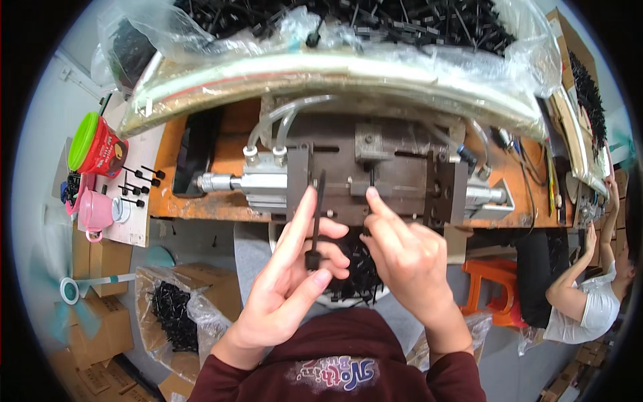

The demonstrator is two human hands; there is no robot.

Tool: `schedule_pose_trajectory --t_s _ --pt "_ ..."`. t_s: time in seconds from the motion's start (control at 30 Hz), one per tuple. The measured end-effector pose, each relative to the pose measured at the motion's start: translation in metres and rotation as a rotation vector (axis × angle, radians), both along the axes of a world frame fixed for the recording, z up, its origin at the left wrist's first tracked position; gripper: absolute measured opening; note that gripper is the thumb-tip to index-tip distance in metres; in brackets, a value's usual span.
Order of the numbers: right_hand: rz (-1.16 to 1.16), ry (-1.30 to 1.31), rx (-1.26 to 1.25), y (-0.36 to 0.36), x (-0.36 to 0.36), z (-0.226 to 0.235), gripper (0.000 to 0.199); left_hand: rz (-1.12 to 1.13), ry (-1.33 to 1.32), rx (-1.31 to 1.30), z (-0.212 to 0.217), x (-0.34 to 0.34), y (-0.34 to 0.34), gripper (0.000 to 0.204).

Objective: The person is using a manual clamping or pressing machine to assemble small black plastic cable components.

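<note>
- Head view: black rod (318, 224), headed end down, is held in the partly open left hand (280, 291), its shaft alongside the raised index finger, before the front edge of the bench (164, 204).
- Right hand (410, 258) is noted with index finger extended, its tip touching a small dark block (360, 190) on the fixture (402, 177); the other fingers are curled, and whether anything is gripped in them cannot be told.
- Fixture is mounted at the bench's front edge, flanked by silver cylinders.
- Black parts (429, 27) are heaped in clear plastic along the bench's back edge.
- Pink cup (97, 211) is placed beyond the bench's left edge.
</note>
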State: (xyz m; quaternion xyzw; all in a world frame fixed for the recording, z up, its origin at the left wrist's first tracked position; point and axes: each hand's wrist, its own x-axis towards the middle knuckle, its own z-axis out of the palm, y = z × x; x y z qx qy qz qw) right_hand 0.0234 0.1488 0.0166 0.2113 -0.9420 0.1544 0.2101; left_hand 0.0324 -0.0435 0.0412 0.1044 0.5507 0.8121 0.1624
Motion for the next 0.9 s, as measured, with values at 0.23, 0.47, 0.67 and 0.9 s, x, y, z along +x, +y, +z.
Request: schedule_pose_trajectory --t_s 0.23,0.47,0.67,0.9 --pt "0.027 -0.051 0.032 0.001 -0.002 0.01 0.02 0.138 0.307 -0.124 0.01 -0.007 -0.011 0.048" --pt "0.035 -0.023 -0.33 0.021 -0.049 0.075 0.02 0.303 0.667 -0.497 -0.003 -0.014 -0.016 0.033" --pt "-0.102 0.215 -0.118 0.044 -0.148 0.134 0.03 0.308 0.856 -0.7 -0.026 -0.015 0.015 0.029" --pt "-0.203 -0.062 0.336 0.027 -0.202 0.131 0.047 0.267 1.058 -0.884 -0.047 -0.025 0.031 0.025"
